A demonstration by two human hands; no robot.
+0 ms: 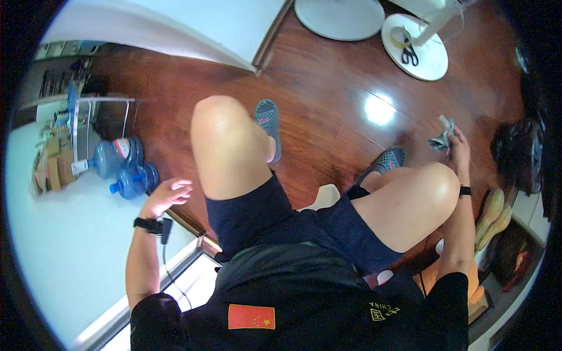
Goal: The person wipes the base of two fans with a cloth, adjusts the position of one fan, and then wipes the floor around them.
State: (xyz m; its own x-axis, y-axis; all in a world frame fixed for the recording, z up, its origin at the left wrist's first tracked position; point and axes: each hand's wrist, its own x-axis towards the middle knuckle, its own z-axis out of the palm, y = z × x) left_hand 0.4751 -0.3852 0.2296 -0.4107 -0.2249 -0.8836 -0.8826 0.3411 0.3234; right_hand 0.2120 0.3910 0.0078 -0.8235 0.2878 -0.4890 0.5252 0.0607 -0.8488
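Crumpled grey-green piece (pixel 442 140): in the right hand (pixel 458 145), over the floor (pixel 328 99), just beyond the right knee (pixel 440 182); cloth-like, exact kind too small to tell.
Right hand: narrow, fingers closed around that piece; gathering its loose ends into a steady pinch should control it best.
Left hand (pixel 167 198): empty, loosely curled, near blue water bottles (pixel 111 159); its wrist cable (pixel 169 272) is best kept slack.
White round base (pixel 434 65): well apart, bearing black scissors (pixel 411 57).
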